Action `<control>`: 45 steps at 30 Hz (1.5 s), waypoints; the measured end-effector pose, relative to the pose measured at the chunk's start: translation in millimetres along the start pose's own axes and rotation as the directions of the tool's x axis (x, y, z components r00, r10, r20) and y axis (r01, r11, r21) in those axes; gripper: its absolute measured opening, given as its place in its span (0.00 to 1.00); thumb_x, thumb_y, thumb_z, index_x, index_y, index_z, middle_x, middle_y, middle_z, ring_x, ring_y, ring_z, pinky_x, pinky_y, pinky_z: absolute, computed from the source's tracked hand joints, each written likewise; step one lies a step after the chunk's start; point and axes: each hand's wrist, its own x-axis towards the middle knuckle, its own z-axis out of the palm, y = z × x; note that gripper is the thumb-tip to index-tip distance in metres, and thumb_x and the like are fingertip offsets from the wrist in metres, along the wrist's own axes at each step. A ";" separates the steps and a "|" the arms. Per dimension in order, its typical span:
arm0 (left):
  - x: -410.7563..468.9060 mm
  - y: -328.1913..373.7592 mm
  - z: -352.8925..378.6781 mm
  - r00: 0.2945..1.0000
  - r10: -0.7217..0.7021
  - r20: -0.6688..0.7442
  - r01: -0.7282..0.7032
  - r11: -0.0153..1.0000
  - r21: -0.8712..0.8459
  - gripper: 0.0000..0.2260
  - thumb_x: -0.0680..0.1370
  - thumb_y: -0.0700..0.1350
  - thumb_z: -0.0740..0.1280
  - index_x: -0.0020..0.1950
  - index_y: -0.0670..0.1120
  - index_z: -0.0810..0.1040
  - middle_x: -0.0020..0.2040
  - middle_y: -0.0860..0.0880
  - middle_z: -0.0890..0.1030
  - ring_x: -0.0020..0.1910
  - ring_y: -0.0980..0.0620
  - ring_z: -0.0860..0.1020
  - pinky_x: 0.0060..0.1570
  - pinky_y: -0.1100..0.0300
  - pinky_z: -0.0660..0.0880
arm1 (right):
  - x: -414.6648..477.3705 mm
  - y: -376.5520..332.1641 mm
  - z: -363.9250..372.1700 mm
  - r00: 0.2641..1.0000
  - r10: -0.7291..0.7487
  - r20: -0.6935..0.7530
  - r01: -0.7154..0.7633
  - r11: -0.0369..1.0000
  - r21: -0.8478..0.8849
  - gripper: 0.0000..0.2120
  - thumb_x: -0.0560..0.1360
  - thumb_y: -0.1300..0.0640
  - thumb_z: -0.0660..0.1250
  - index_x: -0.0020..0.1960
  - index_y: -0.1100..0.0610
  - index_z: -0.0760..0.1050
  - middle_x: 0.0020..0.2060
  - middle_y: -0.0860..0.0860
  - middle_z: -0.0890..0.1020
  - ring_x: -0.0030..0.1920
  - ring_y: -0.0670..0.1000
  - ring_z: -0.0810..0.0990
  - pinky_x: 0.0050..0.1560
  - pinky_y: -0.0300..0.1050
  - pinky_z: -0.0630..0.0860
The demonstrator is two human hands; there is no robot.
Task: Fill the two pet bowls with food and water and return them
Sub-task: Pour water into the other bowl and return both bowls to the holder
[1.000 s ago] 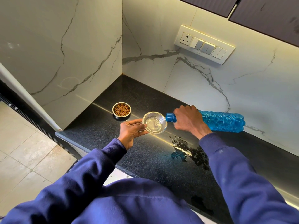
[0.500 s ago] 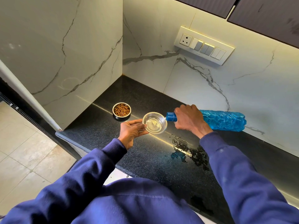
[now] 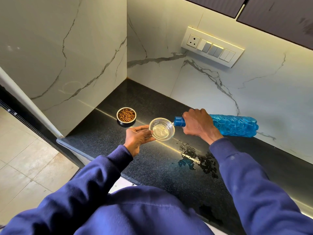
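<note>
Your right hand clamps the tipped blue bottle, water running into the glass bowl; your left hand grips its rim, near the counter's left edge.

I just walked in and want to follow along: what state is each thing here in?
Glass bowl: held, partly filled with water.
Blue bottle: uncapped, tipped sideways, pouring.
Steel bowl: on the counter, full of kibble.
Counter: wet, puddle near the bottle.
Left hand: steadying the glass bowl.
Right hand: gripping the bottle.
</note>
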 end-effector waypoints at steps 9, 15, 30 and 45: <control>9.4 -2.5 1.5 1.000 -0.025 -0.019 0.025 1.000 0.006 0.13 0.75 0.27 0.70 0.59 0.29 0.79 0.44 0.37 0.86 0.38 0.45 0.86 0.38 0.54 0.85 | 2.6 4.0 4.8 0.999 0.026 -0.020 -0.025 0.999 0.043 0.18 0.76 0.46 0.69 0.58 0.58 0.78 0.43 0.53 0.81 0.45 0.53 0.82 0.52 0.48 0.75; 20.2 -4.3 2.2 0.999 -0.030 -0.018 0.030 1.000 0.001 0.11 0.75 0.28 0.70 0.56 0.31 0.80 0.41 0.39 0.86 0.37 0.45 0.86 0.37 0.55 0.85 | 5.0 7.4 13.5 0.985 0.162 -0.066 -0.124 0.914 0.386 0.10 0.74 0.49 0.73 0.46 0.55 0.78 0.34 0.47 0.77 0.34 0.47 0.76 0.43 0.42 0.76; 77.6 -27.0 -5.2 0.993 -0.047 -0.113 0.054 0.996 0.066 0.08 0.74 0.24 0.69 0.46 0.35 0.79 0.45 0.37 0.82 0.40 0.42 0.83 0.33 0.56 0.84 | -0.5 22.6 85.6 0.724 0.688 0.053 -0.106 0.036 0.994 0.10 0.76 0.61 0.70 0.38 0.63 0.79 0.32 0.59 0.84 0.35 0.61 0.83 0.43 0.46 0.80; 134.0 -59.1 -22.4 0.974 -0.109 -0.200 0.128 0.988 0.084 0.14 0.74 0.25 0.69 0.59 0.29 0.78 0.47 0.36 0.82 0.40 0.43 0.83 0.31 0.57 0.83 | -14.6 14.8 103.8 0.661 0.749 -0.034 0.005 0.041 0.999 0.10 0.75 0.61 0.76 0.41 0.64 0.78 0.35 0.57 0.84 0.36 0.54 0.84 0.42 0.42 0.81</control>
